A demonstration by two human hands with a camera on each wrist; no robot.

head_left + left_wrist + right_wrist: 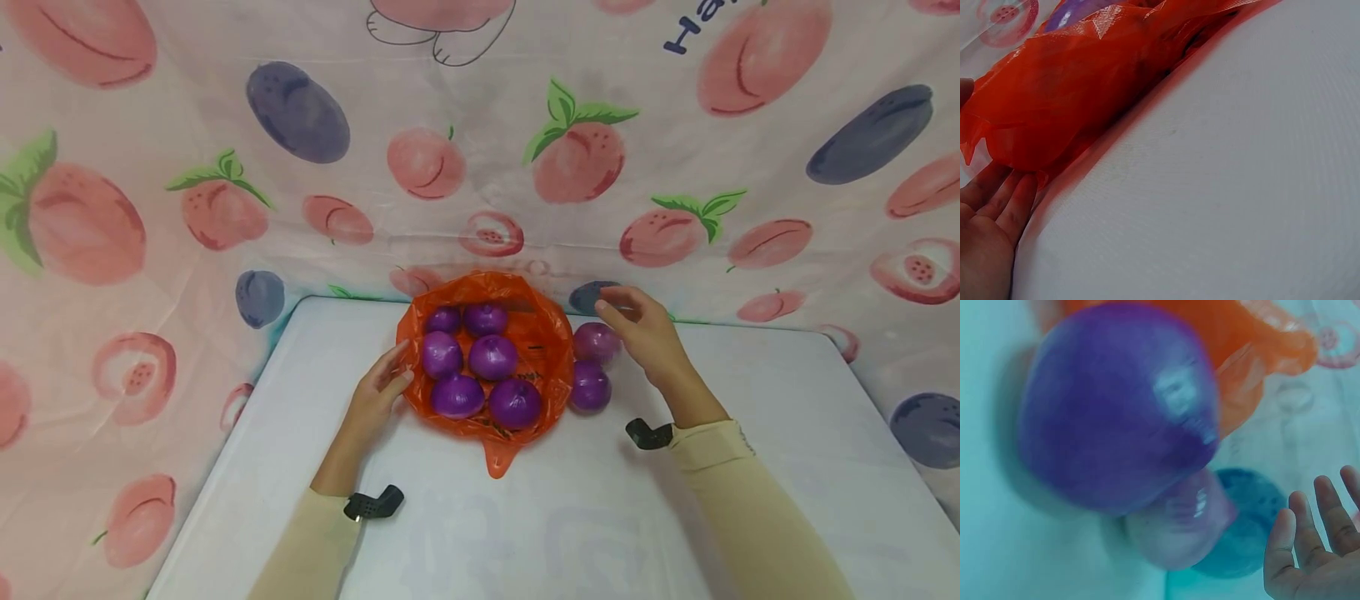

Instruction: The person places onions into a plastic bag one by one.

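Observation:
An orange plastic bag (551, 392) lies spread wide on the table, with several shiny purple onions (492, 357) inside it. My left hand (375, 396) is at the bag's left rim; in the left wrist view its extended fingers (1019, 203) touch the orange plastic. Two more onions sit outside, against the bag's right side: a paler one (595, 342) behind and a darker one (590, 387) in front. Just right of the paler onion is my right hand (641, 329), holding nothing. Its fingers (1329, 519) are spread and apart from both onions in the right wrist view.
The white table (525, 533) ends at a back edge close behind the bag. A fruit-printed cloth (495, 150) hangs behind and beside it. The bag's orange handle (498, 458) points toward the front. Each wrist wears a black device (375, 502).

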